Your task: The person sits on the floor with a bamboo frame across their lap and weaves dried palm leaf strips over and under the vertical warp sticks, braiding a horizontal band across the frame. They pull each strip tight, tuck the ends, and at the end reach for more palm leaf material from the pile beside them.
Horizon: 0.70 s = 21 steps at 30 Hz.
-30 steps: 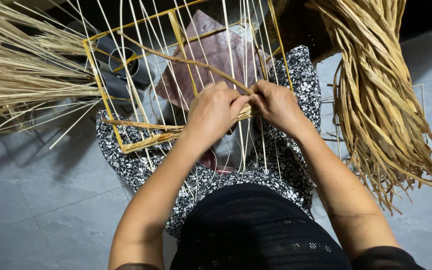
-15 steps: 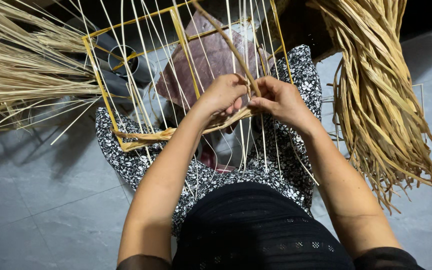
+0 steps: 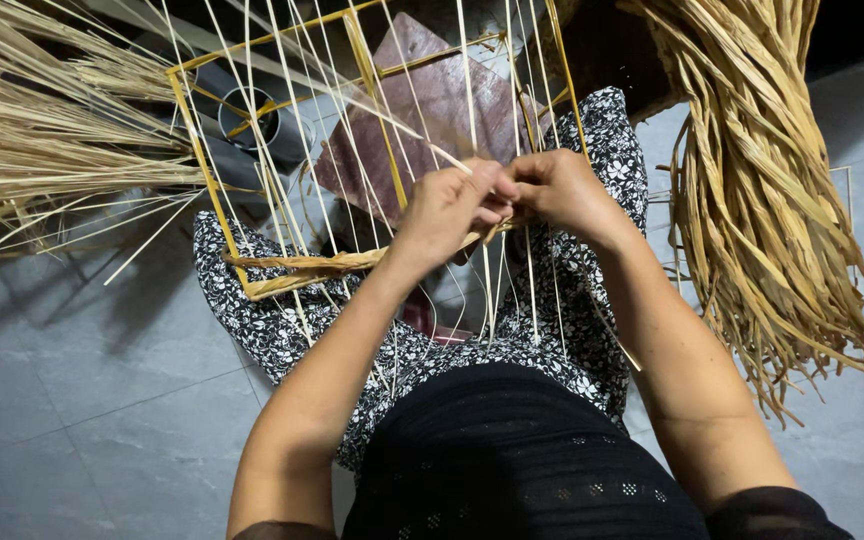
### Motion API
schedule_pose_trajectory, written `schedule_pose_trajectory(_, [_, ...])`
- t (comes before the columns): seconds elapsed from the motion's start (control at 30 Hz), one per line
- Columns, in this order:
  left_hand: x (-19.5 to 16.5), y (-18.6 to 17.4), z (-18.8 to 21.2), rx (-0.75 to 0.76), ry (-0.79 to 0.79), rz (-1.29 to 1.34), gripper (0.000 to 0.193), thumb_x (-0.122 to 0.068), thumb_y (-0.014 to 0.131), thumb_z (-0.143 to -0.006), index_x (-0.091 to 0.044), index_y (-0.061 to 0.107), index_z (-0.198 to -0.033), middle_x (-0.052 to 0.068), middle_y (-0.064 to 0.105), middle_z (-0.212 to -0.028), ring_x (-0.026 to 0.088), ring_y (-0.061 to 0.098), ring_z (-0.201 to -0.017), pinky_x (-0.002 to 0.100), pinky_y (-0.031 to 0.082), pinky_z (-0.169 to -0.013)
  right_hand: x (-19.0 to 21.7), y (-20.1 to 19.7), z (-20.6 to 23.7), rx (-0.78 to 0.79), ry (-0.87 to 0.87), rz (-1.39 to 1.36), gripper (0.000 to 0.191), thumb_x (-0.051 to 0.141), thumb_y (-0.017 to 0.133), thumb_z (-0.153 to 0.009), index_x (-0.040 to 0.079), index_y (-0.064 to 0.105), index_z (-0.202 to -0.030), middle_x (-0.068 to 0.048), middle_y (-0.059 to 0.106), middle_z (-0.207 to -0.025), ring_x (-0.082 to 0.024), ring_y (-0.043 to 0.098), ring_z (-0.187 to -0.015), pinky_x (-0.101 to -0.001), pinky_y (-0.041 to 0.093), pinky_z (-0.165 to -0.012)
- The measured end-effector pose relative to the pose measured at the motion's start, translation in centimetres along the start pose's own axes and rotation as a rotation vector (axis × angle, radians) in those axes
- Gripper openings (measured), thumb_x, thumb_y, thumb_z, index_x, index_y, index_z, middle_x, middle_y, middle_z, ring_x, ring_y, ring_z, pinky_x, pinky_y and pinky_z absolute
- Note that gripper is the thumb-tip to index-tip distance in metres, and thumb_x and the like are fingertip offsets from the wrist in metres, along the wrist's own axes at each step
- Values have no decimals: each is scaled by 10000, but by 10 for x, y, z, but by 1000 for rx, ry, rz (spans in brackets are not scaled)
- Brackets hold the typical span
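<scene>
A yellow rectangular frame [image 3: 197, 165] strung with several thin pale ribs rests on my lap. A woven row of flat straw [image 3: 312, 268] runs along its near edge. My left hand [image 3: 447, 205] pinches a long pale straw strip [image 3: 387, 118] that stretches up and left across the ribs. My right hand [image 3: 557, 185] meets it fingertip to fingertip and grips the same strip at the weave's right end. Both hands sit just above the woven row, near the frame's right side.
A thick bundle of flat straw strips [image 3: 762, 170] hangs at the right. A sheaf of thin pale stalks [image 3: 42, 140] lies at the left. Under the frame is a dark reddish board [image 3: 432, 100] and a black round pot [image 3: 252, 115]. Grey floor tiles [image 3: 72, 400] surround my patterned skirt [image 3: 282, 335].
Both hands have shifted slightly up and right along the woven row. The loose straw strip swung from lying low across the ribs to pointing up and left.
</scene>
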<state>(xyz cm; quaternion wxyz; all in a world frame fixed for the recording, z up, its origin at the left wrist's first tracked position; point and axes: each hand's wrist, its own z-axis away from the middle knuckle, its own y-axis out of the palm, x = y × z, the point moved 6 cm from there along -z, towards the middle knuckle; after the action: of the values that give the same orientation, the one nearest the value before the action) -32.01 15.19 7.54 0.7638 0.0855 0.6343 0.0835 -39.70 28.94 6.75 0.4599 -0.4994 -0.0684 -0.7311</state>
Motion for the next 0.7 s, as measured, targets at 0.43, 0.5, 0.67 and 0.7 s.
schedule_pose_trajectory(0.43, [-28, -1, 15, -157, 236, -1174, 448, -229, 830, -838, -105, 492, -1105, 68, 688, -881, 255, 686, -797, 394, 552, -643, 19, 4, 10, 171, -149, -12, 208, 63, 629, -942, 69, 552, -1135, -58, 761, -963, -98, 719, -879, -272, 584, -777])
schedule_pose_trajectory(0.5, [-34, 2, 21, -200, 371, -1170, 467, -209, 837, -781, -92, 492, -1074, 77, 698, -904, 286, 691, -831, 417, 534, -633, 17, 9, 9, 209, -166, -208, 113, 51, 634, -958, 59, 591, -1063, -26, 730, -936, -85, 701, -875, -258, 594, -780])
schedule_pose_trajectory(0.67, [-36, 1, 25, -178, 330, -1133, 256, -151, 762, -857, -93, 563, -1008, 81, 719, -886, 293, 700, -850, 445, 541, -695, 2, 7, 3, 29, -164, -209, 50, 29, 679, -973, 39, 630, -972, -7, 682, -851, -76, 669, -787, -235, 571, -682])
schedule_pose_trajectory(0.7, [-38, 1, 27, -178, 332, -1124, 213, -143, 748, -862, -94, 580, -982, 83, 724, -886, 297, 703, -853, 450, 545, -710, 1, 7, 2, 10, -162, -232, 56, 26, 685, -968, 38, 630, -968, -6, 680, -844, -72, 671, -772, -233, 570, -666])
